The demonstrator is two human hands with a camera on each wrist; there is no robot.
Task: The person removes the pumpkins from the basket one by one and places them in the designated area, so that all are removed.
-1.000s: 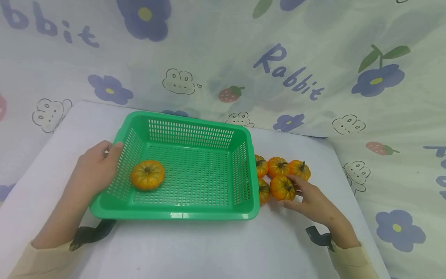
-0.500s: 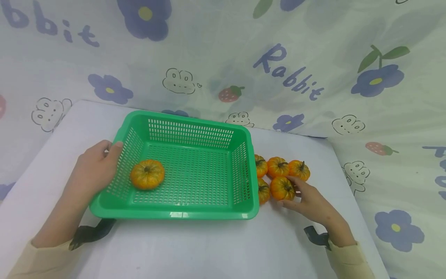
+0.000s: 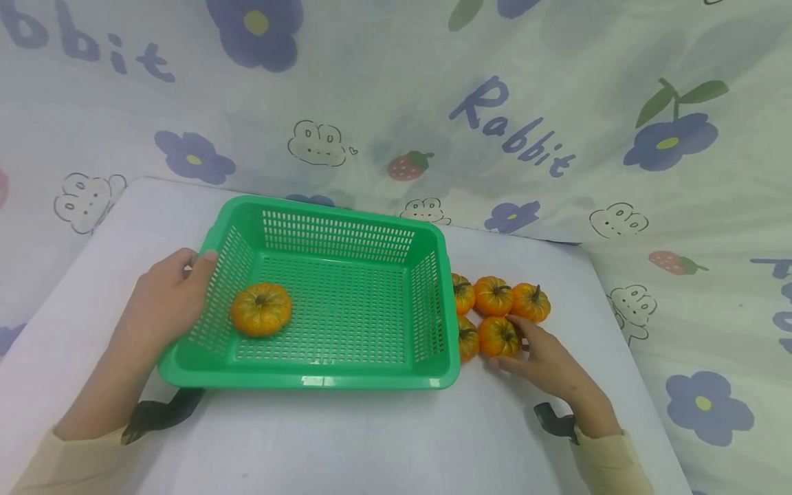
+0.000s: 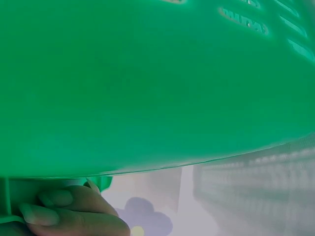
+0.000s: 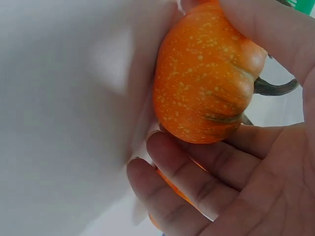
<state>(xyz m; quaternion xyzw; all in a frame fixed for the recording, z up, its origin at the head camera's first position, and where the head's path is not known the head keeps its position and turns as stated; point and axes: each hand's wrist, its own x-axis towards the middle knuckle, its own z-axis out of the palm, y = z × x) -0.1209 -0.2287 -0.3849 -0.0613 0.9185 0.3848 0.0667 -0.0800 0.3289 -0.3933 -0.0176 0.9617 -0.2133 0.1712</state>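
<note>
My left hand grips the left rim of a green plastic basket, thumb over the edge. The left wrist view shows its fingers curled under the basket's rim. One small orange pumpkin lies inside on the left. To the basket's right, my right hand holds another small pumpkin between thumb and fingers, down at the white table. Seen from the right wrist, this pumpkin has pale speckles and a dark curved stem, with the fingers bent round its side.
Several more pumpkins cluster around the held one: one behind it, one at the back right, and others partly hidden by the basket's right wall. A patterned cloth hangs behind the white table.
My right hand and its pumpkin have shifted slightly left and toward me, opening a small gap from the pumpkins behind. The left hand and basket stay in place.
</note>
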